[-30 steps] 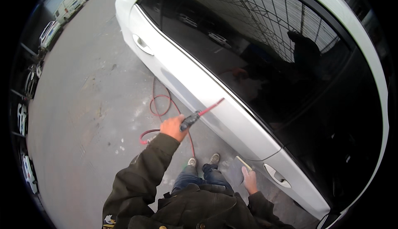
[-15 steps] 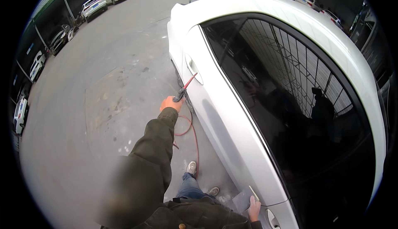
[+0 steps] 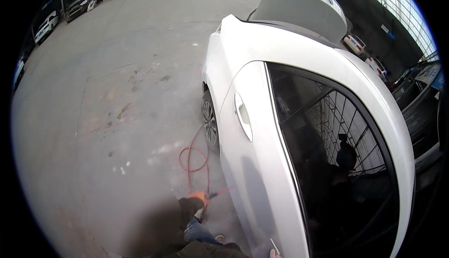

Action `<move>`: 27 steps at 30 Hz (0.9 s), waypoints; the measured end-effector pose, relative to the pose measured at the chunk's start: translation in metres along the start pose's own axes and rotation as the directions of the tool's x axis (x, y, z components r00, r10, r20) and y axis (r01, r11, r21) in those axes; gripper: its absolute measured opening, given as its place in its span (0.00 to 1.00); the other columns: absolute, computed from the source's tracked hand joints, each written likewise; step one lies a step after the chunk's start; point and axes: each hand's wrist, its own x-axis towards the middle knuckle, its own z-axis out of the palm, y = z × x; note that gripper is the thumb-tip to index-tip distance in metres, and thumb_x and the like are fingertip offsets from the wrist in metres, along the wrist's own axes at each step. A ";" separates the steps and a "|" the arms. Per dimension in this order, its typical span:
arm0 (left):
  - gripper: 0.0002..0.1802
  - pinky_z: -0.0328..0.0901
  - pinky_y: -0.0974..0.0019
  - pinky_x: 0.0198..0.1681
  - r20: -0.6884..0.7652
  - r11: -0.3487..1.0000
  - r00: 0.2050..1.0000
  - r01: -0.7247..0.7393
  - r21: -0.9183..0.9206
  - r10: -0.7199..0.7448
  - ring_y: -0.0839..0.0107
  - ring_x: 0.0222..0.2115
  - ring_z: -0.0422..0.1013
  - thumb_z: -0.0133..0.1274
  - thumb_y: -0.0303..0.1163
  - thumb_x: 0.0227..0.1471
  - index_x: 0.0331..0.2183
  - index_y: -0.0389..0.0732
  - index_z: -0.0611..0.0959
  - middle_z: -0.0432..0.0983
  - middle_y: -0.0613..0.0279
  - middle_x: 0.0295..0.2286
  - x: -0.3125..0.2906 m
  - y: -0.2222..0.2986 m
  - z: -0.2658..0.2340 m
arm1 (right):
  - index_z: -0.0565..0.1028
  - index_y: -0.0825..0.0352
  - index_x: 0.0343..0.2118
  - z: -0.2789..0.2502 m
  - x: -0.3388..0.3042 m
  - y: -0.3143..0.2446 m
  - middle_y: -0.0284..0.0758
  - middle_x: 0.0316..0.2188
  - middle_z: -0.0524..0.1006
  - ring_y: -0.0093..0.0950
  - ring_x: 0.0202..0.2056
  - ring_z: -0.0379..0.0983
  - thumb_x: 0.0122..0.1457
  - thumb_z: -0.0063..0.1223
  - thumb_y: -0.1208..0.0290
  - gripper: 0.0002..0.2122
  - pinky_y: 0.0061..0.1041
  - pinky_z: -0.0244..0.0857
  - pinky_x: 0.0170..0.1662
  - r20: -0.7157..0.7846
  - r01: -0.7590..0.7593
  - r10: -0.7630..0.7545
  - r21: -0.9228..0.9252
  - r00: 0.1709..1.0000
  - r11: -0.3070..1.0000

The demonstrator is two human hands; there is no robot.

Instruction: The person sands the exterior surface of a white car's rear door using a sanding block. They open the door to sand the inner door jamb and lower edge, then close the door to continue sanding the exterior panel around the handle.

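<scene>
My left hand, smeared by motion, is closed around an air blow gun with a dark body and a red nozzle. The nozzle points toward the lower side of a white car's door, apart from it as far as I can see. On that door a dull grey patch runs down below the handle. At the bottom edge my right hand shows only its fingertips, pinched on a thin flat piece with a pale edge, close against the door. The rest of that hand is cut off.
A red hose loops on the grey concrete floor beside the rear wheel. The car's trunk lid stands raised. Dark window glass fills the right. Parked cars line the far edges.
My left hand has dropped toward me with the blow gun, away from the door handle. My right hand has slipped lower, mostly out of view. The view has shifted, showing the rear wheel and raised trunk lid.
</scene>
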 end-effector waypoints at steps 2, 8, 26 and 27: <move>0.30 0.68 0.53 0.47 0.219 0.987 0.965 0.130 0.092 -0.147 0.52 0.44 0.75 0.58 0.57 0.43 0.42 0.45 0.84 0.79 0.47 0.40 -0.031 -0.021 0.014 | 0.70 0.72 0.52 0.005 0.000 -0.010 0.50 0.41 0.76 0.34 0.42 0.72 0.64 0.47 0.57 0.23 0.31 0.63 0.49 -0.003 0.036 -0.036 -0.034 0.999 0.999; 0.30 0.69 0.55 0.47 -0.088 0.923 0.920 0.385 0.012 -0.383 0.53 0.44 0.75 0.60 0.54 0.43 0.41 0.41 0.84 0.79 0.46 0.42 0.053 -0.088 -0.031 | 0.70 0.73 0.52 0.011 -0.012 -0.021 0.50 0.41 0.76 0.35 0.43 0.72 0.65 0.47 0.57 0.22 0.31 0.63 0.50 -0.073 0.110 -0.117 -0.093 0.990 0.990; 0.31 0.68 0.53 0.45 -0.638 0.893 0.711 -0.032 -0.449 -0.296 0.49 0.43 0.75 0.61 0.55 0.44 0.40 0.38 0.82 0.79 0.46 0.38 0.107 0.106 -0.393 | 0.70 0.72 0.53 0.036 -0.021 -0.038 0.48 0.43 0.76 0.36 0.46 0.71 0.65 0.46 0.59 0.22 0.31 0.61 0.53 -0.071 0.151 -0.156 -0.069 0.985 0.986; 0.35 0.68 0.53 0.47 -0.605 0.887 0.718 0.036 -0.460 -0.343 0.48 0.45 0.73 0.62 0.56 0.42 0.44 0.37 0.80 0.78 0.44 0.42 0.115 0.075 -0.383 | 0.70 0.72 0.54 0.035 -0.024 -0.035 0.48 0.44 0.76 0.36 0.46 0.71 0.65 0.46 0.59 0.22 0.31 0.61 0.53 -0.079 0.134 -0.139 -0.068 0.987 0.989</move>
